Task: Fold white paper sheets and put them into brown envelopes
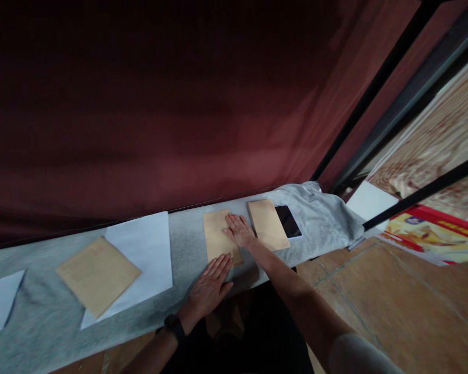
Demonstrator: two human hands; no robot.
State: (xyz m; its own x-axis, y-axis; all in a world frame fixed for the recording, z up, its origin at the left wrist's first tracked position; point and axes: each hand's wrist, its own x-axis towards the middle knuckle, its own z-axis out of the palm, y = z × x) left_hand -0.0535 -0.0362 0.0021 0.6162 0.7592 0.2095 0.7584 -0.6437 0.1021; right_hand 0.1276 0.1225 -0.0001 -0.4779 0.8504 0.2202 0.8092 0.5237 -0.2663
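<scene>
A tan paper envelope or sheet (215, 235) lies flat on the grey cloth surface (187, 236) in front of me. My left hand (211, 283), with a dark band on its wrist, rests palm down at the near edge of this paper, fingers stretched out. Palm down too, my right hand (239, 230) lies on the paper's right part with its fingers spread. Neither hand grips anything. Just right of my right hand is a stack of tan envelopes or sheets (270, 224), partly beside a dark phone or tablet (288, 221).
To the left, a tan envelope (99, 275) lies on white paper (148, 254), with another white sheet (0, 304) farther left. A dark red curtain (159, 130) hangs behind. Black metal bars (378, 83) and a red-yellow box (437, 234) stand at the right.
</scene>
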